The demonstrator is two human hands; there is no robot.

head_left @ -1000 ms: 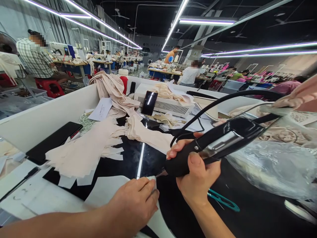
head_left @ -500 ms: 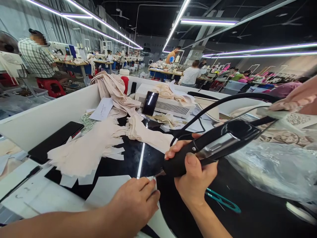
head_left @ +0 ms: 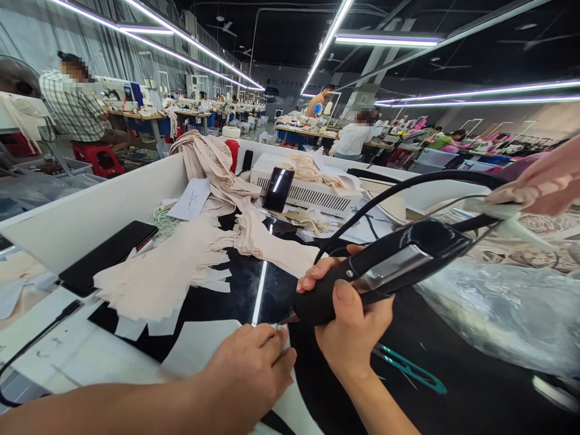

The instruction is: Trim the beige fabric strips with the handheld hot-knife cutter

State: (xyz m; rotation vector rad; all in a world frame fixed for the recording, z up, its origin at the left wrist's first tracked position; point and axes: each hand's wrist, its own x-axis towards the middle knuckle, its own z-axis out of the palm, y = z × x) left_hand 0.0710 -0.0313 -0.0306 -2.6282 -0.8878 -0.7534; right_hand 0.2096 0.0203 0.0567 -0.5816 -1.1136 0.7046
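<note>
- Head view: the right hand (head_left: 356, 329) is clamped around a black corded tool (head_left: 371, 275) with a silver panel on its side, the thumb lying along the body on the near side.
- The tool slants above the black tabletop (head_left: 466, 356), its narrow tip pointing down and left, close to the fingertips of the left hand.
- The left hand (head_left: 247, 365) rests over a white sheet (head_left: 199, 344), its fingers curled together; whether they pinch anything cannot be told, as the fingertips hide it.
- A black cable (head_left: 408, 179) arcs over the tool on its far side.
- To the right of the right hand lie a turquoise implement (head_left: 406, 367) and, farther right, a clear plastic bag (head_left: 498, 308).
- On the left, 1 pile of pale cut fabric (head_left: 158, 272) spreads across the tabletop; a flat black object (head_left: 109, 257) lies at its left.
- Toward the far side, a phone (head_left: 277, 188) leans against a white vented box (head_left: 312, 192), with a red container (head_left: 233, 154) to their left.
- Beyond the table's white wall, 1 person in a checked shirt (head_left: 72, 109) sits far left on a red stool (head_left: 97, 158).
</note>
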